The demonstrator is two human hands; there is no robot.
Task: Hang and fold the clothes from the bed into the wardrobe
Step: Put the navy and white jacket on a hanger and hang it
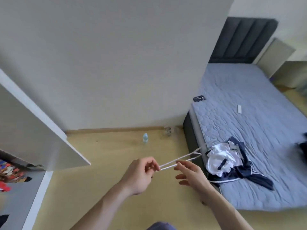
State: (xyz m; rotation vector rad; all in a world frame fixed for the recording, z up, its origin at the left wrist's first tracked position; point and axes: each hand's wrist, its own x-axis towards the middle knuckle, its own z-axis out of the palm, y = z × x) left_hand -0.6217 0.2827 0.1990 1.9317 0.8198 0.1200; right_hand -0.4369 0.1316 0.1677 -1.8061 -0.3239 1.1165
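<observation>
- Left hand (pixel 141 173): raised over the floor, fingers curled, thumb and fingertips pinching the near end of a white hanger.
- Right hand (pixel 192 175): just beside the left, fingers loosely spread; index fingertip and thumb touch the hanger's upper bar. Whether they actually pinch it cannot be told.
- White hanger (pixel 181 159): thin, seen nearly edge-on, held between the two hands; its far end reaches toward the corner of the bed.
- Navy and white garment (pixel 232 161): crumpled in a heap on the near left corner of the bed, a dark sleeve or strap trailing toward the mattress edge. Apart from both hands.
- Bed (pixel 259 123): blue quilted mattress cover on a dark frame, dark padded headboard at the far end.
- Dark clothing (pixel 303 150): partly cut off at the right edge of the view, lying on the bed.
- Black phone (pixel 199 98): flat on the mattress by the wall-side edge.
- Small white oblong item (pixel 239 109): on the mattress, well apart from the garment; too small to identify.
- Wardrobe door (pixel 33 128): white, swung open at left.
- Colourful clothes (pixel 10 171): visible below the door, at the left edge.
- Water bottle (pixel 145 138): upright on the wooden floor near the skirting board.
- Wall socket (pixel 168 131): low on the wall beside the bed frame.
</observation>
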